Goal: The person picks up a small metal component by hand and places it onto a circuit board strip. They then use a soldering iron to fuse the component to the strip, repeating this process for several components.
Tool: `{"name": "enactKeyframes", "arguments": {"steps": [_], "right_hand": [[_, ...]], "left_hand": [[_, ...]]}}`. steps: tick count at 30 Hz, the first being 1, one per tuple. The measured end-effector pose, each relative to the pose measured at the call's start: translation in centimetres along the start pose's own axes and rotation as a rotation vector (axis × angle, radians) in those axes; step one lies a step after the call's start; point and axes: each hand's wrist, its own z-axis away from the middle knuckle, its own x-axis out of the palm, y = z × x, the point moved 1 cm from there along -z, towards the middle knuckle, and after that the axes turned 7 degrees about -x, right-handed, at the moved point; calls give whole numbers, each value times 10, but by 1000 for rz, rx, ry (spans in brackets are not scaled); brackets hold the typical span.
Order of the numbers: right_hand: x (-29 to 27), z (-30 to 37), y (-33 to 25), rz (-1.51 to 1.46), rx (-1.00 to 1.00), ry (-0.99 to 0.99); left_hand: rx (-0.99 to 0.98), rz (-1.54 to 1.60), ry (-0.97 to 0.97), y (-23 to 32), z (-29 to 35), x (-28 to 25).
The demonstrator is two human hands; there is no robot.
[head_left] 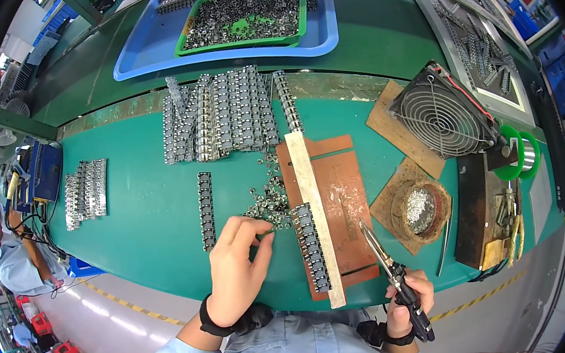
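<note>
Curled, with thumb and forefinger nearly meeting, the left hand (236, 264) hovered at the edge of the loose metal pieces (268, 204); whether it pinched one, I could not tell. The right hand (411, 297) was closed round the handle of a soldering iron (396, 276).

Far left, some short strips (87, 191) lay well clear of both hands. A lone strip (206, 208) lay just beyond the left hand's knuckles, where a careless sweep could have knocked it askew. The pieces were strewn close by the brown board (339, 174), so a hurried pinch might have scattered them or caught two together. A dark strip (311, 249) lay along the left side of a pale wooden bar (315, 211) on that board; if nothing clamped it, a nudge could have pushed it out of line. The iron's tip pointed up over the board, and if hot, it could have burned left fingers reaching across or scorched the bar. Farther right, a bumped round dish (444, 215) could have spilled its silvery bits toward the fan (440, 115).
</note>
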Motion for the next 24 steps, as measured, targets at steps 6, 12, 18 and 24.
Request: {"name": "enactKeyframes", "arguments": {"steps": [6,12,18,24], "right_hand": [[-1,0,1,-13,-4,-7],[-1,0,1,-5,-9,-28],[1,-6,-3,-21,-6,-11],[1,-5,-4,-13,-7,-17]], "left_hand": [[46,-108,12,2,1,6],[2,18,-21,9,12,0],[-144,430,-296,3,21,0],[-572,893,-510,6,22,-1]]}}
